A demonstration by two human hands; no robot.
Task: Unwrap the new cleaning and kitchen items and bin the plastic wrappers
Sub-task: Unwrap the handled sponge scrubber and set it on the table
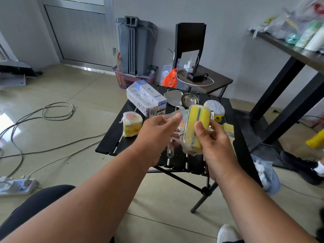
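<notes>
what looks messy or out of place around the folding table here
Loose cables trail across the floor tiles to a power strip left of the black folding table, a trip hazard. On the table nothing is spilled or broken; the wrapped sponge pack sits upright.

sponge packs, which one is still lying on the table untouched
The pink-and-yellow sponge pack at the black table's left edge, still wrapped. The yellow sponge pack is held up in the right hand.

Black slatted bench (245, 130) carrying wrapped boxes (145, 100), wrapped sponge pack (131, 126), steel bowl (189, 100) and silver scourer (214, 107); above it, right hand (213, 137) grips yellow sponges (196, 125) while left hand (158, 134) pinches their clear plastic wrapper (175, 137).
</notes>
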